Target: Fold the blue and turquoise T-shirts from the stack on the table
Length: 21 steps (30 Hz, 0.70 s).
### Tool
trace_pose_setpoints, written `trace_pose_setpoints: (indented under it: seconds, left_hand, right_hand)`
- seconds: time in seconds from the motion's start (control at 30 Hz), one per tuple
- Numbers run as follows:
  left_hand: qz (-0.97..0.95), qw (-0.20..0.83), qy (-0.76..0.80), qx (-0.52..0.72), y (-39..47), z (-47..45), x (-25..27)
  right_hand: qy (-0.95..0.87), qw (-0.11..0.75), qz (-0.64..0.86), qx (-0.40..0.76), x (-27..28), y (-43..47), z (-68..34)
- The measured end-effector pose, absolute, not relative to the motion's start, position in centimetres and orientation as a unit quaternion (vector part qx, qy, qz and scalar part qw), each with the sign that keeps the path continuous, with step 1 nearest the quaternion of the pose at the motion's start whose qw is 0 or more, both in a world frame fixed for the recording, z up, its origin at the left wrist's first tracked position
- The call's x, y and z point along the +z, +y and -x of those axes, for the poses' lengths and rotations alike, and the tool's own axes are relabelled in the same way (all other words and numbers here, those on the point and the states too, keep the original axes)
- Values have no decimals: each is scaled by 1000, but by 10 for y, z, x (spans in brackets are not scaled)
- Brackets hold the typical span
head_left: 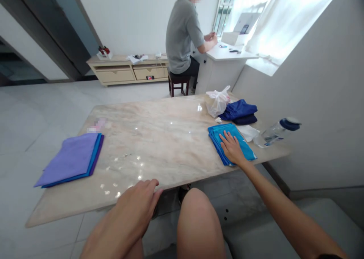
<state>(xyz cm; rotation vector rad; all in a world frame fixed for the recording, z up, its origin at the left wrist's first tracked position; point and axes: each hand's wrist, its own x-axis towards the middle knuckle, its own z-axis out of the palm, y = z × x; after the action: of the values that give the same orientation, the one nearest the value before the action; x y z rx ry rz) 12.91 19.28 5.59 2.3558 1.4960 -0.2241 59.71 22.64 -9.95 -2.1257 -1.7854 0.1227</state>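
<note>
A folded stack of bright blue cloth [224, 138] lies near the table's right front edge. My right hand [231, 147] rests palm down on it with the fingers spread. At the front edge of the marble-look table [159, 138], my left hand [138, 200] is held loosely, holding nothing visible; its fingers are partly hidden behind the back of the hand. On the left end of the table is another folded cloth pile, a light purple cloth [71, 153] on top of blue and dark purple layers that overhang the left edge.
A white plastic bag [217, 102], dark blue folded fabric [240, 110], a white tissue [248, 132] and a tilted-looking clear bottle [274, 134] surround the right stack. Beyond the table, a person in a grey shirt [182, 35] sits on a stool by a white desk [227, 52].
</note>
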Motion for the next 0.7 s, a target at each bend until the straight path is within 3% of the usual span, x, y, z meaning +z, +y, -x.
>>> trace_pose_setpoints:
  seconds: [0.17,0.27,0.33,0.5,0.7]
  left_hand:
    - [-832,148,534,9,178,-137,84]
    - [-836,77,535,94,156,-127,90]
    - [-826,36,544,145,136,-116,87]
    - [-794,4,553,253,77,-91,64]
    - [-766,11,550,333,26,-68,24]
  right_hand:
    - [-587,420,644,253,-47,168,-465]
    - [-579,465,579,337,-6,107,-391]
    - [-587,473,595,280,11,70,-357]
    - [-648,408,643,-11,15,10,-302]
    - [-687,327,641,-102,17,1,-281]
